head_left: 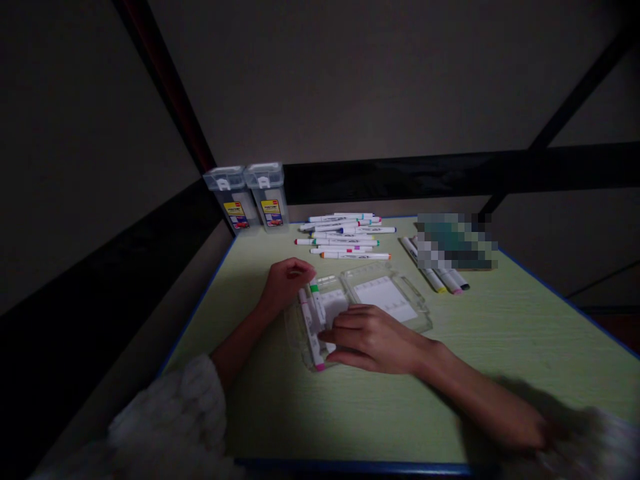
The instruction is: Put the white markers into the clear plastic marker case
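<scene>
A clear plastic marker case (pixel 423 320) lies unfolded on the table, with white inserts in both halves. Inside its left half are a white marker with a pink end (pixel 311 333) and, to the right of it, a white marker with a green band (pixel 317 303). My left hand (pixel 287 285) is closed, thumb and fingertips together at the far end of the green-banded marker. From the right, my right hand (pixel 373 339) reaches over the case, its fingertips and thumb around the near end of that same marker. The fingers partly cover this end.
Several white markers (pixel 350 237) with coloured ends lie piled behind the case. Two lidded clear containers (pixel 270 200) stand at the back left. To the right, three thicker markers (pixel 433 273) lie beside a blurred flat object (pixel 455 240). The pale green table (pixel 500 327) has a blue edge.
</scene>
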### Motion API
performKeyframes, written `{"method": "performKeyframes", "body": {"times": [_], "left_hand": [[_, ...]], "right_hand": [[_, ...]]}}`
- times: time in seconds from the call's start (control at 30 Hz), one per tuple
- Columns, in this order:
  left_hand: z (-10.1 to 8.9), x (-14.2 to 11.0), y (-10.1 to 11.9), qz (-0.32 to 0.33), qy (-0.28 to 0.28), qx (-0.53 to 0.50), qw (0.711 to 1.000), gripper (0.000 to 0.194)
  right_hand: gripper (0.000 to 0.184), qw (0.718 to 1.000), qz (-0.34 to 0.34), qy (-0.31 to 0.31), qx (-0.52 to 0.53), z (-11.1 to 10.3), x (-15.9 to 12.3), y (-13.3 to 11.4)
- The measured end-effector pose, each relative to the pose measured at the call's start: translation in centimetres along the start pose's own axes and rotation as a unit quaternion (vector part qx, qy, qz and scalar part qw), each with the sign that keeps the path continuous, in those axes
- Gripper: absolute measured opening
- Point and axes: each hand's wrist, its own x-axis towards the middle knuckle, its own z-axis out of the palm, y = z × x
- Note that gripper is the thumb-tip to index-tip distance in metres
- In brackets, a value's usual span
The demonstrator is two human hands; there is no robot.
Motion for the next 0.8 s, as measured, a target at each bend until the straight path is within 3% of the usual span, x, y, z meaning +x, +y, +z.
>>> {"method": "performKeyframes", "body": {"times": [0.43,0.8], "left_hand": [[-0.35,0.0,-0.64,-0.043,-0.006,0.083,0.996,0.009],[-0.43,-0.03,-0.63,-0.033,-0.022,0.131,0.991,0.008]], "right_hand": [[0.033,0.999,-0.006,-0.027,-0.018,0.18,0.14,-0.19],[0.028,0.999,0.008,-0.04,0.013,0.26,0.09,-0.13]]}}
